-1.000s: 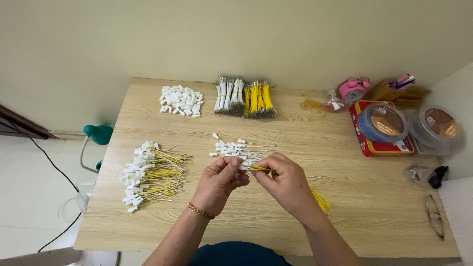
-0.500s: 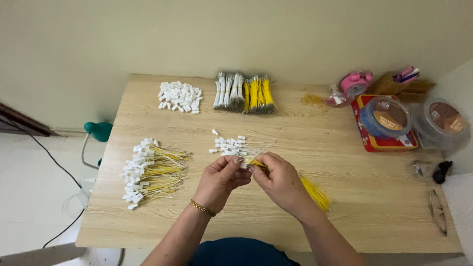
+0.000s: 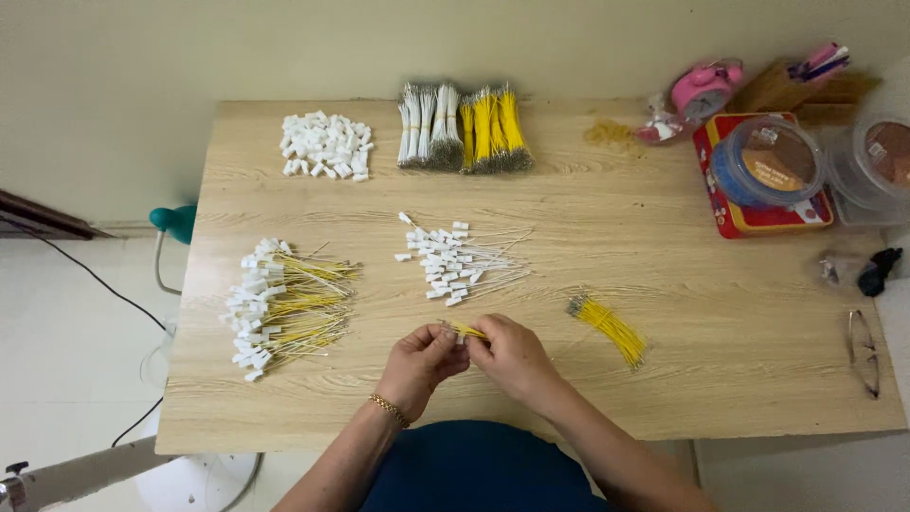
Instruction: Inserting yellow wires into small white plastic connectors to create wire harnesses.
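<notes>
Both hands pinch one short yellow wire above the near edge of the pale wooden counter (image 3: 664,398).

Left hand (image 3: 425,365) and right hand (image 3: 512,356) meet fingertip to fingertip, each grip closed on the thin yellow wire (image 3: 467,331) between them. Loose bundle of yellow wires (image 3: 609,327) lies just right of the hands. Scatter of small white plastic connectors with pale leads (image 3: 453,262) sits beyond. Pile of yellow wires with white connectors fitted (image 3: 280,303) lies well left.
</notes>
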